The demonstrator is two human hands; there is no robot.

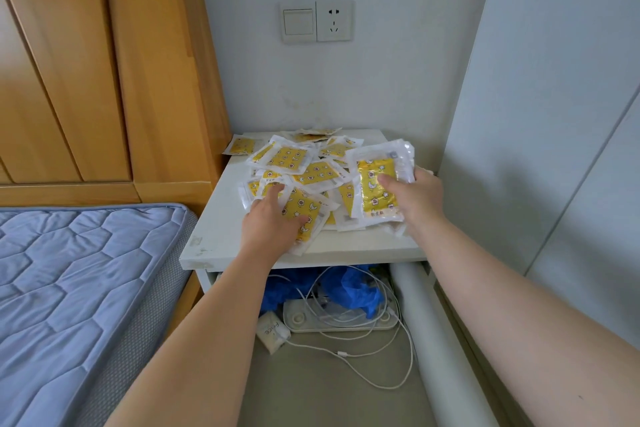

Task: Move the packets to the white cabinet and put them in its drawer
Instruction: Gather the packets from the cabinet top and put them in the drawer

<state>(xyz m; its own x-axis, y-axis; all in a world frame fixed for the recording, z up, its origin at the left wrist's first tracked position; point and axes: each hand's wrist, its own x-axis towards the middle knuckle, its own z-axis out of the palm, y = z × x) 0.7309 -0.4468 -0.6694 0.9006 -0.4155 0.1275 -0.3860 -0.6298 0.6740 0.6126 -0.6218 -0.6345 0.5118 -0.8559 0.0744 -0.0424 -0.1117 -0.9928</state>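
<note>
Several yellow-and-white packets (304,163) lie in a loose heap on top of the white cabinet (214,229). My right hand (415,198) grips a stack of packets (379,184) lifted a little above the right side of the heap, thumb on the front. My left hand (273,222) rests on the heap's near left part, its fingers curled over a packet (304,215) there. Below the top, the cabinet's drawer (346,374) stands pulled out towards me.
The drawer holds a blue plastic bag (349,291), white cables (374,350), a white power strip (339,321), a small tissue pack (272,331) and a white roll (429,340). A blue mattress (76,288) and wooden headboard (104,62) stand left. A wall socket (334,21) is above.
</note>
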